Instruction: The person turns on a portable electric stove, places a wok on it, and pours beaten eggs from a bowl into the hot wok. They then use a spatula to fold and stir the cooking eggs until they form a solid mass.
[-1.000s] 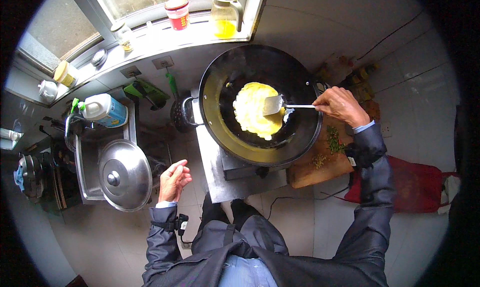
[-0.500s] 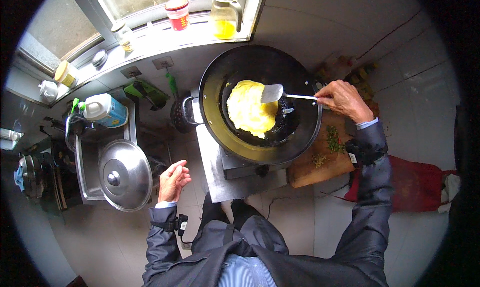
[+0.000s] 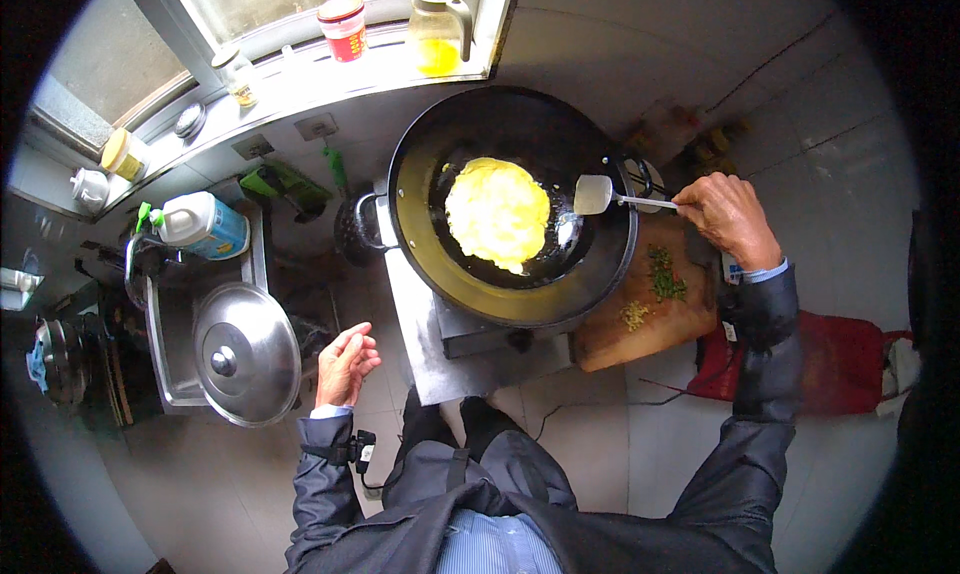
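Observation:
A round yellow omelette [image 3: 497, 214] lies in the bottom of a large black wok [image 3: 430, 279], which sits on the stove [image 3: 430, 359]. My right hand [image 3: 730, 217] is closed round the handle of a metal spatula [image 3: 594, 195]. The spatula's blade hangs over the right side of the wok, apart from the egg. My left hand [image 3: 347, 367] is held in the air between the stove and a steel pot lid [image 3: 248, 369]; its fingers are loosely spread and slightly curled, with nothing in them.
To the right of the stove, a wooden cutting board [image 3: 610, 344] carries chopped greens [image 3: 665, 277] and minced yellowish bits [image 3: 634, 316]. The lid rests over a sink [image 3: 180, 389], near a white-and-blue jug [image 3: 205, 226]. Jars and an oil pitcher [image 3: 438, 34] line the windowsill. A red bag [image 3: 840, 364] lies at right.
My right hand has drawn the spatula back to the right, off the omelette. The omelette stays in the wok. My left hand has hardly moved.

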A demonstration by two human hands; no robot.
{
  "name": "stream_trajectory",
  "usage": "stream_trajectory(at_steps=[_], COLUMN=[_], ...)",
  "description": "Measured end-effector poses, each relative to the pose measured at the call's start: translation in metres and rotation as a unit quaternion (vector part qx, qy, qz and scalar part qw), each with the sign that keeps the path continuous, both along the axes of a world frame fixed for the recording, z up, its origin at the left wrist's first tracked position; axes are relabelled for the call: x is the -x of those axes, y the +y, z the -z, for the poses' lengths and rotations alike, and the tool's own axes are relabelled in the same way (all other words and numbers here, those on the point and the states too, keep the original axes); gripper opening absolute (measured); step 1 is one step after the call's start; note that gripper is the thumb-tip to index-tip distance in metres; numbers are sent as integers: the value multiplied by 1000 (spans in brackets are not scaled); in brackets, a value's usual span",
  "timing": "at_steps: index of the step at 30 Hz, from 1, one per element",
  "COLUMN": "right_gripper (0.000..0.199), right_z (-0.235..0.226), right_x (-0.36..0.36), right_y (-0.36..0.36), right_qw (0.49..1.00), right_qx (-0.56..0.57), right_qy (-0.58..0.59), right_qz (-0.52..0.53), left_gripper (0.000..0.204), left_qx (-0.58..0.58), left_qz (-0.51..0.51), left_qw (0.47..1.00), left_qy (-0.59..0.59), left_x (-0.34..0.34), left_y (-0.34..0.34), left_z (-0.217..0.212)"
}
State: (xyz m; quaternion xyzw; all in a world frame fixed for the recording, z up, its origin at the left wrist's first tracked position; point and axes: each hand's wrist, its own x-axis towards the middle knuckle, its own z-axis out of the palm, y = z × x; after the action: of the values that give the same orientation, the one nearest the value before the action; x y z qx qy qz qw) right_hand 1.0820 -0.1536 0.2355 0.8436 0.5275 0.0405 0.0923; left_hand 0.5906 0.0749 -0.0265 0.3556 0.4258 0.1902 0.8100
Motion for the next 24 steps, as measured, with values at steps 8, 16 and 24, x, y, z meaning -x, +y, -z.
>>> stream_trajectory(at_steps=[8, 16, 24], right_gripper=[11, 8, 11], right_z=[12, 29, 40], right_x=[20, 15, 6], right_y=[14, 21, 10], right_qw=[994, 999, 999], right_qx=[66, 23, -19], right_qy=[-82, -25, 17], right_qz=[4, -13, -32], left_gripper=[39, 38, 39], left_qx=[1, 1, -2], left_qz=[3, -7, -1], left_qw=[1000, 1000, 1000], left_qy=[5, -2, 13], left_x=[-1, 6, 6], left_y=[-2, -4, -4], left_z=[-2, 2, 5])
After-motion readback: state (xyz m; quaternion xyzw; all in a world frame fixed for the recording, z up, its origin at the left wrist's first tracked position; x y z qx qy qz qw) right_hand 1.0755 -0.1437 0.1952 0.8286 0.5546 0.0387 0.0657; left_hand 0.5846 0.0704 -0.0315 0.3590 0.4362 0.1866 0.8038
